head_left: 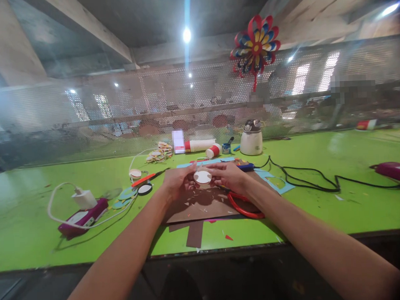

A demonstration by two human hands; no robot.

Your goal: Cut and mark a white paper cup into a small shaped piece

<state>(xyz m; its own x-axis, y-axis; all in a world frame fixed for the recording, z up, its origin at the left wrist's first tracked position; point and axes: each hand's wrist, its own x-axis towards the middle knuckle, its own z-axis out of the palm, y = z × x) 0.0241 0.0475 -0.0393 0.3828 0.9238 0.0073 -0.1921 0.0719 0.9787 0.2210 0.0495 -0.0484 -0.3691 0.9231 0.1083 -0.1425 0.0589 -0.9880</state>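
Mesh screen [120,109] across the back, green table [336,215] in front of me. Red, yellow and blue flower [256,47] up in front of the screen, right of centre. Brown board [189,211] on the table, paper scraps scattered on it. Left hand [179,182] and right hand [233,177] over the board, fingers curled, both gripping the white disc [202,176], one at each side. Disc sits between them above the board, white face toward the person. White jug [251,143] with dark lid farther back. Maroon socket [99,211] far left, white plug [84,199] in it. Red handle [251,215] just beside the right forearm, lower part on the board. Tipped red-and-white cup [213,151] behind the hands, blue jar [226,148] just right of it. Orange knife [143,180] left of the left hand
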